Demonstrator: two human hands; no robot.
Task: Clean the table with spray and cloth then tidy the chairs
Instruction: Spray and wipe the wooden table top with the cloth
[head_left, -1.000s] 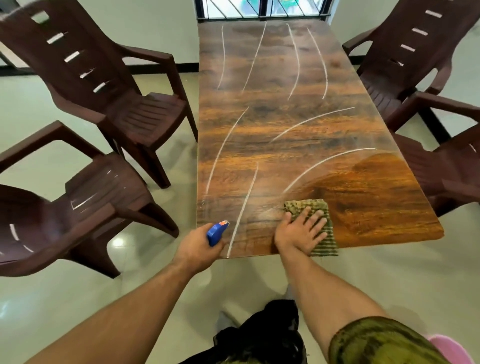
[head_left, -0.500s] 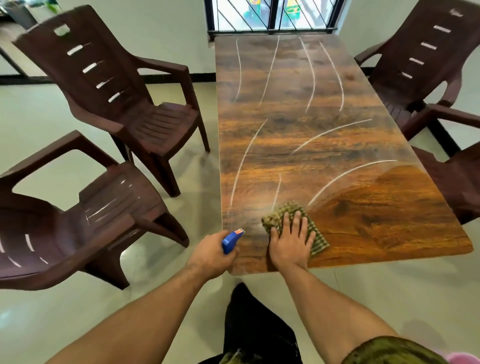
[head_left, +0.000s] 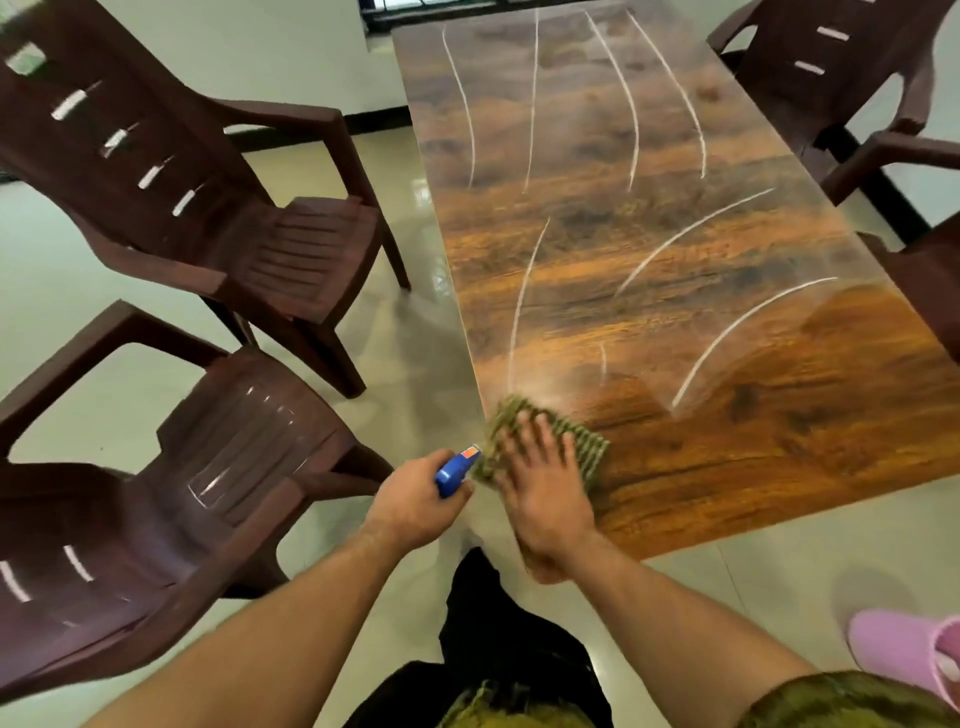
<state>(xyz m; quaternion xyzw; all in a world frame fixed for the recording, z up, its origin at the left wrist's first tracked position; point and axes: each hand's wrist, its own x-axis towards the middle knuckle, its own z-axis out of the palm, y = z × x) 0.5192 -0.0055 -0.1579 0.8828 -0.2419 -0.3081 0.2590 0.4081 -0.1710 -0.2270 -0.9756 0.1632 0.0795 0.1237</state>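
A long wood-grain table (head_left: 649, 249) carries several curved white streaks. My right hand (head_left: 545, 488) lies flat on a green ribbed cloth (head_left: 587, 447) at the table's near left corner, fingers spread and blurred. My left hand (head_left: 415, 501) sits just left of that corner, off the table, closed around a blue spray bottle (head_left: 456, 467); only the bottle's head shows. Two brown plastic chairs stand to the left, one far (head_left: 208, 208) and one near (head_left: 182, 493). Two more brown chairs are at the right edge, the far one (head_left: 831, 67) and the near one (head_left: 919, 260).
The floor is pale glossy tile. A pink slipper (head_left: 904, 654) lies on the floor at the lower right. A dark barred window or grille is at the table's far end. My dark trousers fill the bottom centre.
My right hand has slid the cloth leftward along the near edge to the table's left corner, wiping away the lower part of a streak. My left hand kept the bottle beside it.
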